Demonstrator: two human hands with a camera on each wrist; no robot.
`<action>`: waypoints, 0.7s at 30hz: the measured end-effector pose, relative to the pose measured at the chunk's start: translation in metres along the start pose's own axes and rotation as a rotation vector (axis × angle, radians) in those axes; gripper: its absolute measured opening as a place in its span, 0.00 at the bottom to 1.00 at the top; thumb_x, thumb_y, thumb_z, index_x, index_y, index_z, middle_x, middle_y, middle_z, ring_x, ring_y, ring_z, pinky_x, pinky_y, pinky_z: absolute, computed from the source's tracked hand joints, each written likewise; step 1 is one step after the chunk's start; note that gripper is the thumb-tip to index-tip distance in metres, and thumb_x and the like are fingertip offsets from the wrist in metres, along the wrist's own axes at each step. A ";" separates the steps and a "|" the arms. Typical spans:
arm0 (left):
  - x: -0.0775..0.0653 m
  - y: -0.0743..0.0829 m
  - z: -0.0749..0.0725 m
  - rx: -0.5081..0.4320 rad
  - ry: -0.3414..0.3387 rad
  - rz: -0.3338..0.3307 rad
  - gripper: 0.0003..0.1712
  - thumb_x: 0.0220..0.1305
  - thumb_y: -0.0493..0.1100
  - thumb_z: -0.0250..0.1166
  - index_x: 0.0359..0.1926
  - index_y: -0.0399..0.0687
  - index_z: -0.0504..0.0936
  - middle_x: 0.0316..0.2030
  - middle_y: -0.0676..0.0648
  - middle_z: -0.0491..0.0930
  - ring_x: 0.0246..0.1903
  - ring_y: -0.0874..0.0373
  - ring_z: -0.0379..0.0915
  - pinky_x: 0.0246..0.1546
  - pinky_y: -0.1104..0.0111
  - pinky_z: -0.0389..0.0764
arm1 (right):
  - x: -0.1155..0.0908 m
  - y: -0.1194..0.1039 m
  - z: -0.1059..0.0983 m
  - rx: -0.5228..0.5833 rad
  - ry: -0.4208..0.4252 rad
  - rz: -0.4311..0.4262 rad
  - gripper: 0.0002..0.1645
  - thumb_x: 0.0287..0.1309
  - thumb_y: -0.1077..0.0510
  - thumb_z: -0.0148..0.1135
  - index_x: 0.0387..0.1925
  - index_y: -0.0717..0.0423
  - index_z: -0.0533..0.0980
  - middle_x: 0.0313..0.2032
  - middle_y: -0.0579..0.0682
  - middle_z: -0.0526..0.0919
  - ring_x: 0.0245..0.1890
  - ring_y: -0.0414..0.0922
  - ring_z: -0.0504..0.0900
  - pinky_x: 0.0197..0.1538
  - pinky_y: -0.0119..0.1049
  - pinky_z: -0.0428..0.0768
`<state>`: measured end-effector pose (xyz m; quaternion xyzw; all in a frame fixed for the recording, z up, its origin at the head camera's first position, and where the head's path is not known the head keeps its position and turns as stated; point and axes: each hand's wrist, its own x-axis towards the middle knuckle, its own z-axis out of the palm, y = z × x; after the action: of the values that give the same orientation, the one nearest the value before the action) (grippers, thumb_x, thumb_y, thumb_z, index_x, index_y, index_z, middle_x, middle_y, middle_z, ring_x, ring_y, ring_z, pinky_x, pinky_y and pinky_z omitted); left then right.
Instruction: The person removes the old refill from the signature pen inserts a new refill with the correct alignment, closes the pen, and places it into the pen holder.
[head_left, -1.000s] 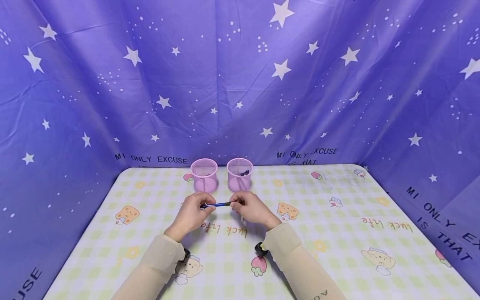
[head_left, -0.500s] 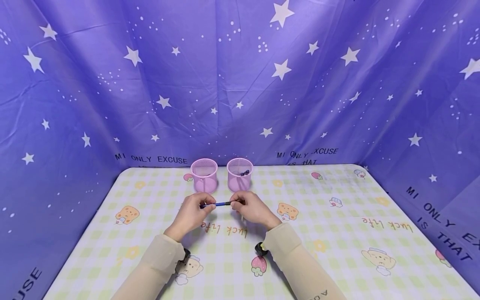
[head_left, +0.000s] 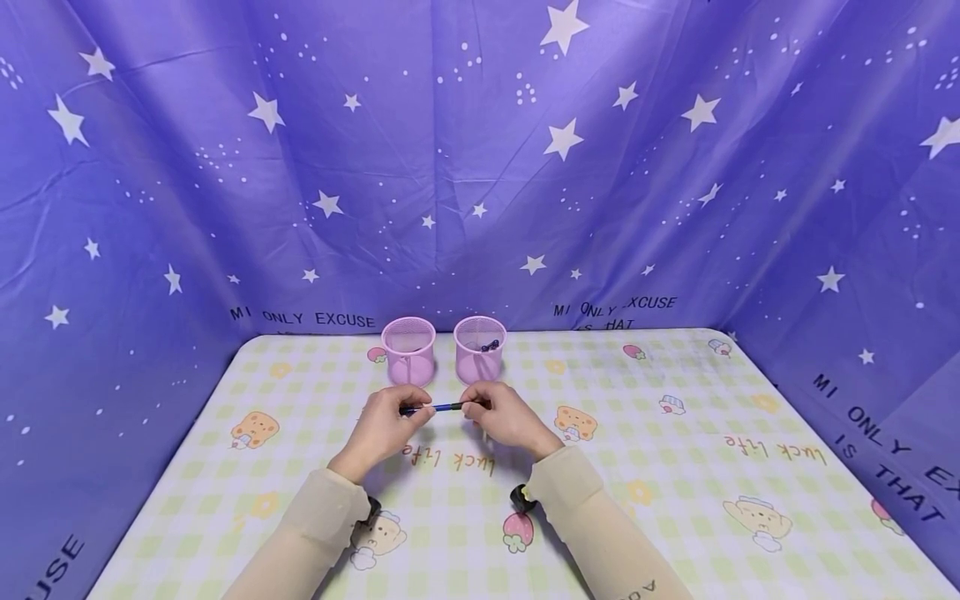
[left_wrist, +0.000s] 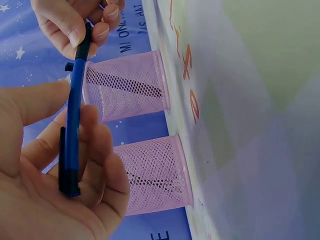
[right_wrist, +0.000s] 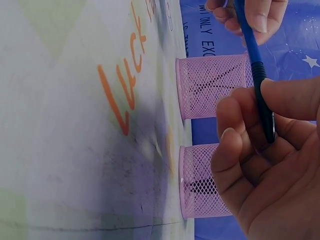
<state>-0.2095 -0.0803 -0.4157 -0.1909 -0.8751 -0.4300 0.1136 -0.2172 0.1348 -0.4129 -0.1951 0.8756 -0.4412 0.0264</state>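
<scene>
A blue pen (head_left: pixel 444 407) with a black clip and black grip lies level between both hands, above the table. My left hand (head_left: pixel 386 423) holds its clip end, the thumb (left_wrist: pixel 50 100) pressed on the blue barrel and the fingers curled beneath. In the left wrist view a small black nub sticks out from the barrel's side. My right hand (head_left: pixel 510 417) pinches the black grip (right_wrist: pixel 260 85) near the tip, its thumb on top and fingers curled under. The pen's tip points into the right palm.
Two pink mesh cups stand just beyond the hands. The left cup (head_left: pixel 408 371) has thin dark items inside; the right cup (head_left: pixel 478 367) holds dark small pieces. A checked tablecloth (head_left: pixel 675 475) covers the table, with a purple star curtain (head_left: pixel 480 167) behind and at both sides.
My left thumb has shifted slightly right along the pen, so a little less blue barrel shows between the hands. The right hand and the cups stay as they were.
</scene>
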 end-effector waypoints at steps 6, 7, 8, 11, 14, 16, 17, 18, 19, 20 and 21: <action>-0.001 0.007 -0.001 0.082 0.003 0.009 0.15 0.46 0.36 0.75 0.38 0.47 0.84 0.31 0.51 0.80 0.33 0.55 0.75 0.39 0.61 0.75 | -0.001 -0.001 0.000 -0.001 -0.007 -0.002 0.05 0.64 0.62 0.56 0.34 0.54 0.78 0.23 0.46 0.76 0.23 0.41 0.74 0.30 0.37 0.74; -0.001 0.007 -0.001 0.085 0.000 0.008 0.15 0.45 0.36 0.75 0.37 0.47 0.84 0.31 0.51 0.79 0.33 0.56 0.75 0.40 0.61 0.74 | -0.001 -0.001 0.000 -0.001 -0.008 -0.002 0.05 0.64 0.62 0.56 0.34 0.54 0.78 0.23 0.46 0.76 0.23 0.41 0.74 0.30 0.37 0.74; -0.002 0.008 -0.001 0.089 -0.003 0.008 0.15 0.45 0.35 0.76 0.37 0.47 0.84 0.31 0.51 0.79 0.33 0.56 0.75 0.40 0.61 0.74 | -0.002 -0.001 0.000 0.000 -0.009 0.001 0.05 0.64 0.62 0.56 0.34 0.54 0.78 0.23 0.46 0.76 0.23 0.41 0.75 0.30 0.37 0.74; -0.002 0.007 0.000 0.098 -0.010 0.007 0.14 0.45 0.35 0.75 0.35 0.48 0.83 0.30 0.53 0.78 0.32 0.58 0.73 0.39 0.61 0.74 | -0.002 -0.001 0.000 0.001 -0.011 -0.004 0.05 0.64 0.62 0.56 0.34 0.54 0.78 0.23 0.45 0.76 0.23 0.41 0.75 0.30 0.37 0.74; -0.002 0.005 0.000 0.092 -0.015 0.001 0.13 0.45 0.34 0.75 0.33 0.50 0.82 0.28 0.55 0.76 0.31 0.59 0.72 0.38 0.62 0.73 | -0.001 0.000 0.001 0.000 -0.018 -0.015 0.05 0.63 0.62 0.56 0.35 0.57 0.78 0.23 0.45 0.76 0.23 0.41 0.74 0.30 0.36 0.74; -0.002 0.005 0.000 0.092 -0.014 0.000 0.13 0.46 0.33 0.75 0.31 0.51 0.81 0.27 0.56 0.76 0.30 0.60 0.72 0.37 0.63 0.73 | -0.001 0.001 0.001 0.000 -0.024 -0.018 0.06 0.64 0.62 0.55 0.36 0.59 0.78 0.23 0.45 0.76 0.23 0.40 0.74 0.30 0.36 0.74; -0.002 0.005 0.000 0.093 -0.013 0.003 0.12 0.46 0.33 0.74 0.30 0.52 0.81 0.27 0.56 0.76 0.29 0.61 0.71 0.37 0.63 0.73 | 0.000 0.001 0.001 0.000 -0.026 -0.018 0.07 0.64 0.62 0.55 0.37 0.60 0.78 0.23 0.45 0.76 0.23 0.40 0.74 0.30 0.35 0.74; -0.002 0.005 0.000 0.093 -0.011 0.005 0.12 0.46 0.33 0.74 0.29 0.52 0.81 0.26 0.57 0.76 0.28 0.61 0.71 0.36 0.63 0.72 | 0.000 0.000 0.000 -0.001 -0.028 -0.013 0.07 0.64 0.61 0.55 0.37 0.60 0.78 0.23 0.45 0.76 0.23 0.40 0.74 0.30 0.35 0.73; -0.002 0.005 0.000 0.099 -0.009 0.010 0.12 0.47 0.33 0.74 0.28 0.53 0.82 0.26 0.57 0.76 0.28 0.61 0.71 0.36 0.63 0.72 | 0.000 0.001 0.000 -0.002 -0.027 -0.014 0.07 0.64 0.62 0.55 0.37 0.60 0.78 0.23 0.45 0.75 0.22 0.40 0.73 0.29 0.35 0.73; -0.002 0.005 0.000 0.105 -0.008 0.016 0.11 0.48 0.33 0.74 0.28 0.54 0.82 0.26 0.57 0.76 0.28 0.62 0.71 0.36 0.63 0.73 | 0.000 0.000 0.000 -0.004 -0.027 -0.013 0.06 0.64 0.62 0.55 0.36 0.59 0.78 0.22 0.45 0.75 0.22 0.40 0.73 0.29 0.35 0.73; -0.003 0.005 0.000 0.113 -0.007 0.021 0.11 0.48 0.34 0.73 0.27 0.54 0.82 0.27 0.58 0.77 0.27 0.62 0.71 0.35 0.64 0.73 | 0.000 0.000 0.000 -0.005 -0.024 -0.010 0.06 0.64 0.62 0.55 0.36 0.58 0.78 0.22 0.45 0.75 0.22 0.40 0.73 0.29 0.35 0.73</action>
<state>-0.2051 -0.0781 -0.4133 -0.1948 -0.8964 -0.3780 0.1255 -0.2171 0.1347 -0.4129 -0.2051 0.8753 -0.4367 0.0343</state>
